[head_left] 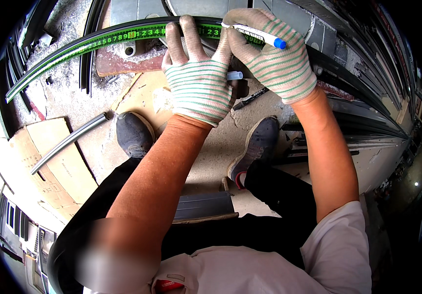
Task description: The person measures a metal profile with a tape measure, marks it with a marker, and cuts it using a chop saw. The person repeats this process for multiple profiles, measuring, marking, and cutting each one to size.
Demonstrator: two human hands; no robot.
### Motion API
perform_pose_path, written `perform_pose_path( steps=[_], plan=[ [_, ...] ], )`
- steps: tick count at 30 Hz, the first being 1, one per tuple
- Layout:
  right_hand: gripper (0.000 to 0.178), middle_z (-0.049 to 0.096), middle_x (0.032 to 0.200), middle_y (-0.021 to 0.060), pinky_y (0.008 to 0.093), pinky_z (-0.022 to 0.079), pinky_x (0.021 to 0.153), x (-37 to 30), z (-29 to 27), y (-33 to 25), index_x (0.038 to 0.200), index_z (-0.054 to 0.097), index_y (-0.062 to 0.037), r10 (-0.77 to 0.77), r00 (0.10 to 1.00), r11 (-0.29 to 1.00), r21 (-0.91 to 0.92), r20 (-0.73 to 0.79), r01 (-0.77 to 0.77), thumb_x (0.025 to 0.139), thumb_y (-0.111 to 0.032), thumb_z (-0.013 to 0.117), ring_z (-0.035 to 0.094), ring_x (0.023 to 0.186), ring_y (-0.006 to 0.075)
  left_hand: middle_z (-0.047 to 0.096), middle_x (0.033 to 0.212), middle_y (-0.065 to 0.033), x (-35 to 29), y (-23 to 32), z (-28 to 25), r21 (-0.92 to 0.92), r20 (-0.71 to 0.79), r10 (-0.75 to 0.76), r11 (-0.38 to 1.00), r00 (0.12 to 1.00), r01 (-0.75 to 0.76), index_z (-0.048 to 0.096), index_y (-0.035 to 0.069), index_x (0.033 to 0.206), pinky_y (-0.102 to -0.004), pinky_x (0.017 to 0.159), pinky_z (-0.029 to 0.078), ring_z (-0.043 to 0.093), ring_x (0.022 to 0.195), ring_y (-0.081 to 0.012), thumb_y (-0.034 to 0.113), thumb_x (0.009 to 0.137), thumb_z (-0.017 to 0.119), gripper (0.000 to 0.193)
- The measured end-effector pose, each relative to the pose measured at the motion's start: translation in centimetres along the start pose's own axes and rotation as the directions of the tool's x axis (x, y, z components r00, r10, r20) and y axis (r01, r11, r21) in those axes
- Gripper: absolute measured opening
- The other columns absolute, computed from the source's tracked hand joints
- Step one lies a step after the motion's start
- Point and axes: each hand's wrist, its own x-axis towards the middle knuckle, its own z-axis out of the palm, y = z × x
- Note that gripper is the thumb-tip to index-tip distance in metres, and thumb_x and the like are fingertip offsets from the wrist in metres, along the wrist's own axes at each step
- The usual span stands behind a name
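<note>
A green tape measure (144, 34) is stretched in an arc along a dark strip (93, 35), its scale facing up. My left hand (193, 83), in a white knit glove with green stripes, holds the tape against the strip, with fingers reaching over both. A pale blue cap-like piece (235, 75) sticks out beside this hand; how it is held is hidden. My right hand (279, 63), gloved alike, is closed around a white marker (257, 34) with a blue end. The marker's other end meets the strip by the fingertips, and its tip is hidden.
Below the hands a black marker (251, 98) lies on the floor between my shoes (135, 133). A grey tube (68, 142) rests on flattened cardboard (49, 166) at left. Long dark profiles (358, 125) are stacked at right. A dark grey block (203, 206) lies between my legs.
</note>
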Motion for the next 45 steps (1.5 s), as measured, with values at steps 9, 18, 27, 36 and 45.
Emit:
perform_pose_path(
  steps=[9,18,27,36,45],
  plan=[
    [0.013,0.071,0.087,0.0132,0.0327,0.056,0.072,0.6,-0.5,-1.5,0.1,0.068,-0.0046,0.321,0.947,0.909,0.277,0.015,-0.312,0.089,-0.011,0.069,0.072,0.08,0.024,0.023,0.153,-0.0323,0.3,0.1,0.1,-0.007,-0.06,-0.005,1.0,0.998,0.005,0.047,0.029,0.146,-0.0634,0.098,0.036,0.024,0.139,-0.0554,0.033,0.057,0.083,0.096],
    [0.012,0.071,0.085,0.012,0.0323,0.056,0.069,0.9,-0.7,-1.3,0.099,0.068,-0.0044,0.308,0.951,0.925,0.228,0.025,-0.305,0.089,-0.012,0.069,0.072,0.077,0.0227,0.022,0.153,-0.0326,0.3,0.0,0.3,-0.01,-0.081,0.001,1.0,0.997,-0.002,0.048,0.029,0.146,-0.0633,0.098,0.036,0.025,0.138,-0.0556,0.032,0.061,0.08,0.09],
    [0.011,0.072,0.085,0.0105,0.0301,0.055,0.07,0.9,-0.8,-1.1,0.099,0.067,-0.0035,0.338,0.941,0.901,0.282,0.02,-0.329,0.09,-0.011,0.068,0.07,0.078,0.0172,0.024,0.152,-0.0329,0.4,0.1,0.2,0.001,-0.068,0.004,1.0,0.998,-0.003,0.049,0.028,0.145,-0.0627,0.098,0.036,0.026,0.137,-0.055,0.031,0.065,0.078,0.085],
    [0.007,0.067,0.083,0.0028,0.0219,0.05,0.065,-0.1,-2.5,-2.2,0.1,0.065,-0.0022,0.495,0.868,0.803,0.405,-0.047,-0.436,0.093,-0.004,0.063,0.061,0.073,0.006,0.025,0.152,-0.0331,0.3,0.1,-0.1,0.021,-0.048,0.006,1.0,0.999,-0.005,0.049,0.029,0.145,-0.0619,0.098,0.036,0.026,0.138,-0.0546,0.033,0.067,0.079,0.083],
    [0.007,0.07,0.08,0.0052,0.0249,0.057,0.069,-3.5,-2.4,-3.7,0.096,0.067,-0.0031,0.492,0.866,0.772,0.505,-0.091,-0.386,0.091,-0.008,0.068,0.068,0.075,0.0105,0.021,0.153,-0.0349,0.2,0.2,-0.5,0.018,-0.012,0.008,1.0,1.0,-0.008,0.043,0.029,0.149,-0.0642,0.106,0.032,0.021,0.139,-0.0594,0.03,0.068,0.078,0.088]
  ],
)
